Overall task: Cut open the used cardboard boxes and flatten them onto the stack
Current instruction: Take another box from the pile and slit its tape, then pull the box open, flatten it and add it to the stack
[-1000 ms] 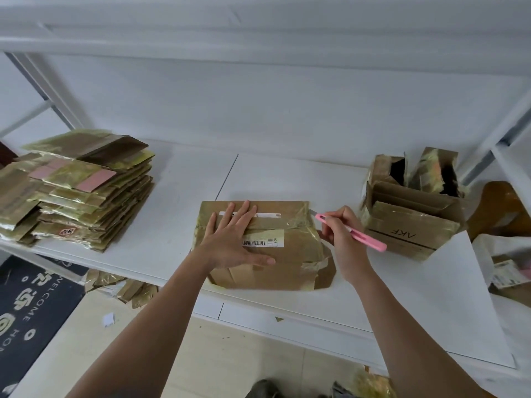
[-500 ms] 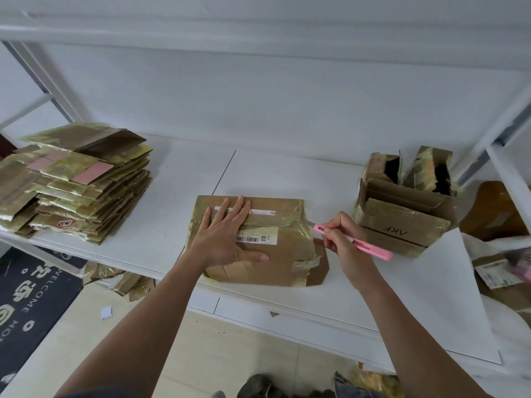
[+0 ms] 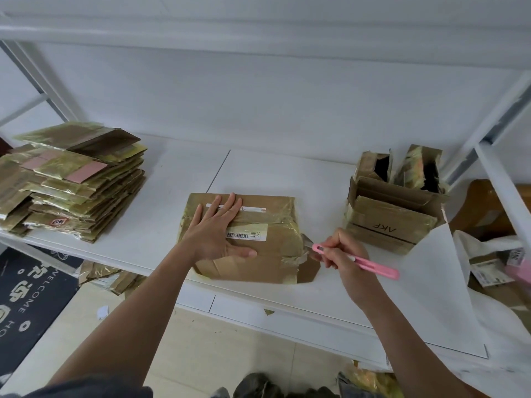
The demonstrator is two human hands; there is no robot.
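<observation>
Right hand (image 3: 343,258) has dropped slightly toward the near side since a second ago, carrying the pink utility knife (image 3: 356,261) down the right end of the taped cardboard box (image 3: 258,254); left hand (image 3: 217,232) unchanged, flat on the lid. Left fingers (image 3: 230,206) spread and straight, palm pressing the box top, thumb pointing right just below the barcode label (image 3: 247,234). Right fingers curled round the knife, pinching it pen-fashion near the blade end; blade tip at the box's right edge, where glossy tape (image 3: 287,259) is wrinkled and a loose brown flap (image 3: 309,270) lies on the surface. Box sits at the middle of the white bench (image 3: 161,225), close to the near edge, wrapped in yellowish tape.

Stack of flattened boxes (image 3: 74,182) on the far left of the bench, well apart from the working box, edges uneven. Open carton marked "AKF" (image 3: 390,222) to the right, upside-down lettering, two smaller torn boxes (image 3: 399,168) standing just behind it. White paper sheet (image 3: 425,288) lies under the right forearm, one corner raised against the carton. More cardboard and labelled packages (image 3: 488,271) far right, partly behind a white shelf post (image 3: 500,179). Dark "WELCOME" mat (image 3: 26,294) on the floor, near left, with cardboard scraps (image 3: 115,280) under the bench edge
</observation>
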